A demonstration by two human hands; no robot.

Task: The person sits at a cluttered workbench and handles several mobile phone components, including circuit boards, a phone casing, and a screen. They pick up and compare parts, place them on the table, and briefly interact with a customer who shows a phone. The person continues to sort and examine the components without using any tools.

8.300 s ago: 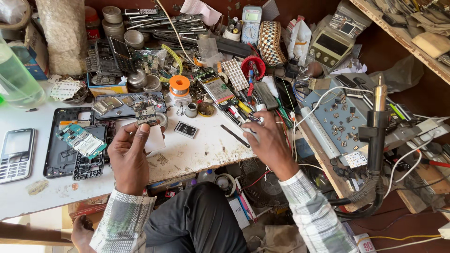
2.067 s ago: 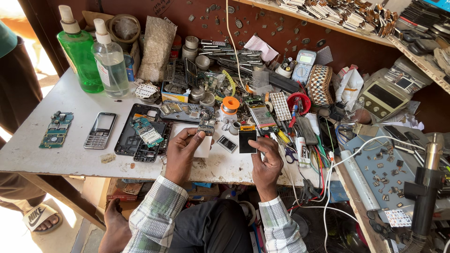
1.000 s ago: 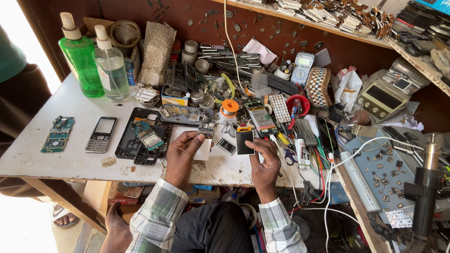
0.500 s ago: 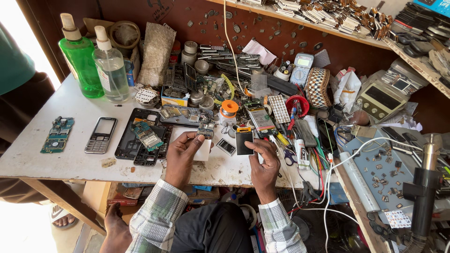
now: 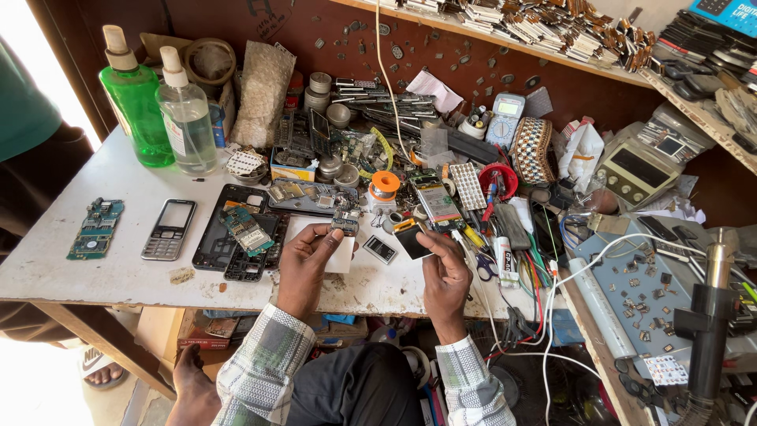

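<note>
Holding a small green circuit board (image 5: 344, 222) pinched in my left hand (image 5: 303, 264) above the white workbench (image 5: 118, 268), I grip a small dark square component (image 5: 412, 239) with an orange strip at its top edge in my right hand (image 5: 444, 272); both parts sit just above the bench's front middle, near a tiny black chip (image 5: 382, 249) lying between the hands. Compared with half a second ago, hands and parts have barely shifted. Open bench lies to my left front, past a grey keypad phone (image 5: 167, 229) and a loose green board (image 5: 95, 229); tools, cables and an orange solder spool (image 5: 385, 185) crowd the right and back edges
</note>
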